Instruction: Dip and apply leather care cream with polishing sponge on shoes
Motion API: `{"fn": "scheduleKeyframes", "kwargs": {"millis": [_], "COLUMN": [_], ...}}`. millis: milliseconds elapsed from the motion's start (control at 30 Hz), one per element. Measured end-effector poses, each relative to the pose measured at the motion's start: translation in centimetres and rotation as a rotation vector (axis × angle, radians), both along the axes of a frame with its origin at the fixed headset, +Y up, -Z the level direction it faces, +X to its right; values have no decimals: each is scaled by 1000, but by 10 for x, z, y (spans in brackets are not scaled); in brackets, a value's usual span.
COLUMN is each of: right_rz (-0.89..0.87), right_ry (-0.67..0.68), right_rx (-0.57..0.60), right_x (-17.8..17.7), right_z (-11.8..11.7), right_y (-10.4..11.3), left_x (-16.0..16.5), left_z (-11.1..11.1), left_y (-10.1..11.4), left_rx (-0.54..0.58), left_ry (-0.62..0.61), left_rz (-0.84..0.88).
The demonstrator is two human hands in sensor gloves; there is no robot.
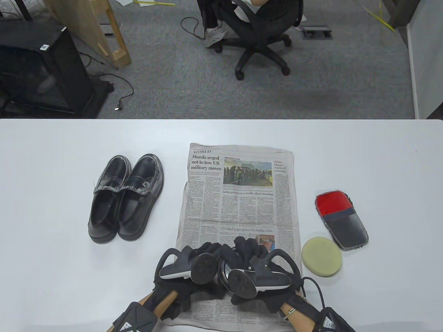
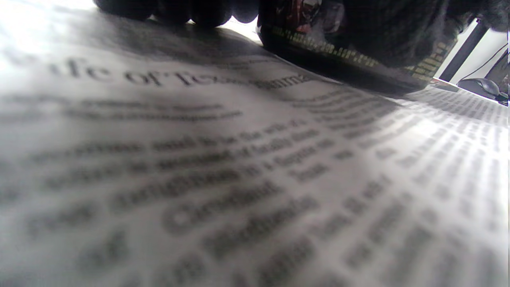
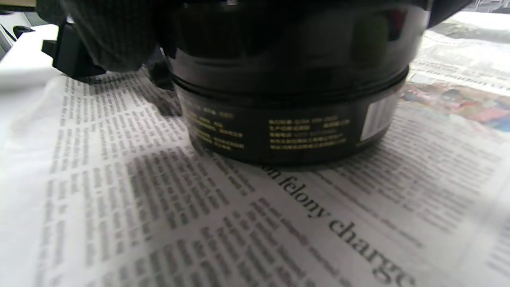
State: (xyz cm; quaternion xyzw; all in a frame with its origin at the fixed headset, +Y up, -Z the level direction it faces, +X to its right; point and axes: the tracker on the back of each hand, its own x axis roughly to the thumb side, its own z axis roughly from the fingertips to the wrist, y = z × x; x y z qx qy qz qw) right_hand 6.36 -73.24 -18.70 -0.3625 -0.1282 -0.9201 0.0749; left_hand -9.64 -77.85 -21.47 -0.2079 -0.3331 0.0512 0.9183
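So both hands are bunched together over the near end of the newspaper. The right hand is wrapped over the top of the black cream jar, which sits upright on the paper; the left hand is right up against it, but whether it's actually gripping the jar I can't tell — fingers are hidden. Lid looks like it's on. The polishing sponge lies just right of the right hand, so that hand's the nearer one for it. The shoes sit off to the left and farther out, toes pointing away — closer to the left hand.
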Motion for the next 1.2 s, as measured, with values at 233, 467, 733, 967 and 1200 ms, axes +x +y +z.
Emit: {"fn": "scheduleKeyframes", "kwargs": {"millis": [233,467,733,967,1200], "right_rz": [-15,-27,52,-39,261], "right_ry": [-10,-53,-115,-108,-263], "right_rx": [-23,-1,27,14,299], "right_x": [2,2,0,9,-14], "right_z": [-2,1,7,3,-2], "right_y": [-2,-7,3,10,9], "left_x": [0,1,1,2,2], "left_z": [0,0,0,0,0], "left_y": [0,0,0,-1,-1], "left_rx": [2,2,1,0,-3], "left_ry": [3,3,4,5,7], "left_rz": [-6,-9,-9,-11,-11]}}
